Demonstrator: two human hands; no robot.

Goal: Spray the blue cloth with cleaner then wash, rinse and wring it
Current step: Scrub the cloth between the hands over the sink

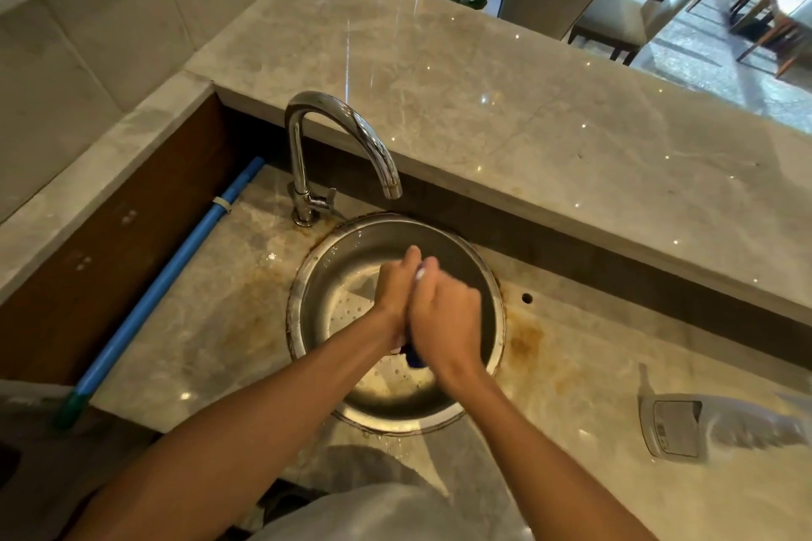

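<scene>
Both of my hands are pressed together over the round steel sink (pixel 325 272). My left hand (pixel 393 290) and my right hand (pixel 444 316) squeeze the blue cloth (pixel 414 358) between them. Only a dark blue end shows below my wrists, and a small pale bit peeks out near my fingertips. The rest of the cloth is hidden inside my hands. The chrome tap (pixel 340 145) curves over the sink's far side, and no water is seen coming from it. A clear cleaner bottle (pixel 720 426) lies on its side on the counter at the right.
A blue-handled pole (pixel 175 277) leans along the left side of the marble counter (pixel 211 321). A raised marble ledge (pixel 505 101) runs behind the sink. Rust-coloured stains ring the sink rim. Chairs and a plant stand beyond the ledge.
</scene>
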